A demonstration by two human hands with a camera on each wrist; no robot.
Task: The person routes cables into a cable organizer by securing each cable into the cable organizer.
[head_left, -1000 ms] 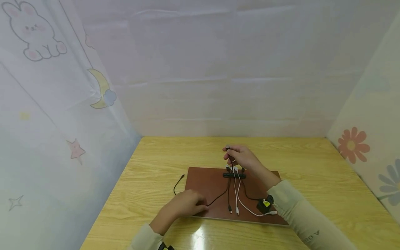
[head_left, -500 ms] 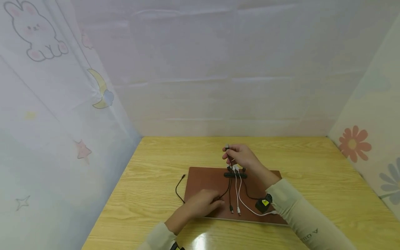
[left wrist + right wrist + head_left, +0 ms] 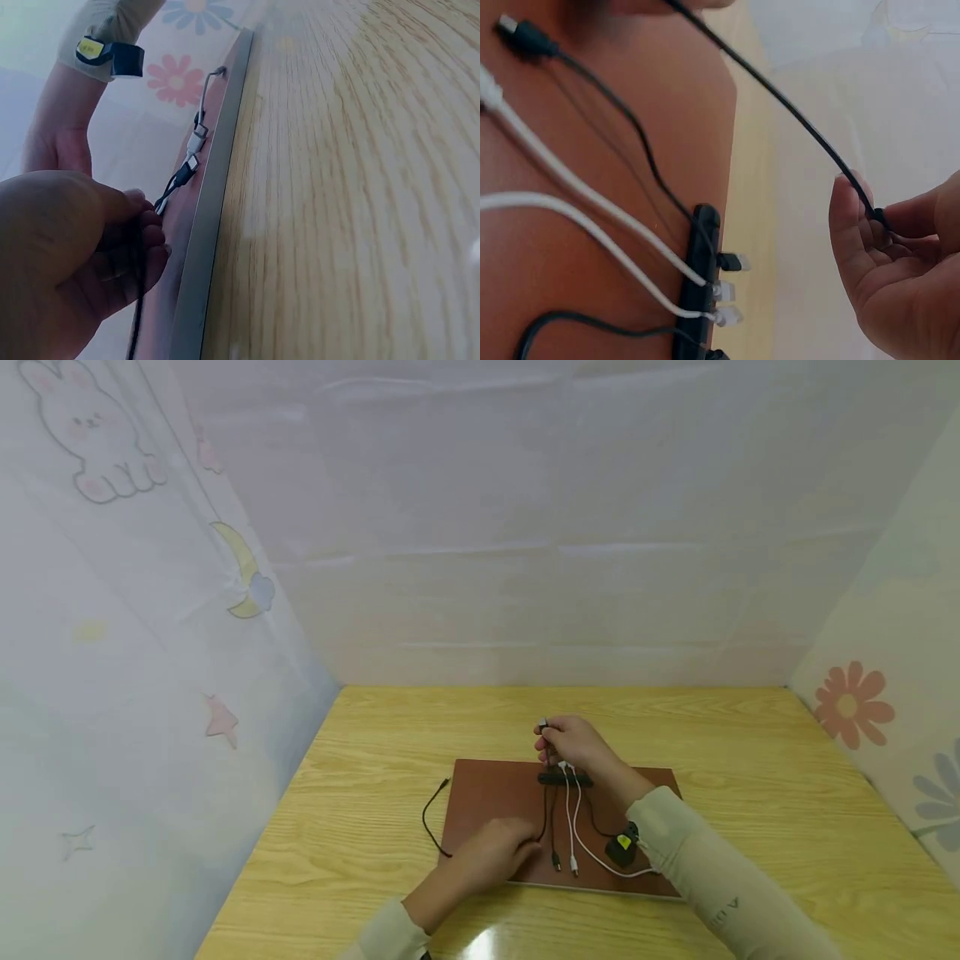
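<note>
My right hand (image 3: 576, 745) pinches the USB plug end (image 3: 543, 725) of a black cable (image 3: 780, 97) above the back edge of a brown board (image 3: 480, 793). Lower on the board, my left hand (image 3: 495, 853) grips the same cable in curled fingers, as the left wrist view also shows. Between the hands the cable runs nearly straight in the right wrist view. Under my right hand, a black cable holder (image 3: 694, 300) lies on the board with several cables set in it, among them two white cables (image 3: 592, 202) and a black one (image 3: 634, 127).
A black cable end (image 3: 444, 785) lies left of the board, on the wooden table (image 3: 360, 793). A black box-shaped piece with a yellow label (image 3: 622, 847) shows by the right sleeve. Patterned sheets (image 3: 480, 527) surround the table at the back and sides.
My left hand has moved right, from the board's lower left toward its middle, along the cable. My right hand rose slightly, then came down a little with the plug.
</note>
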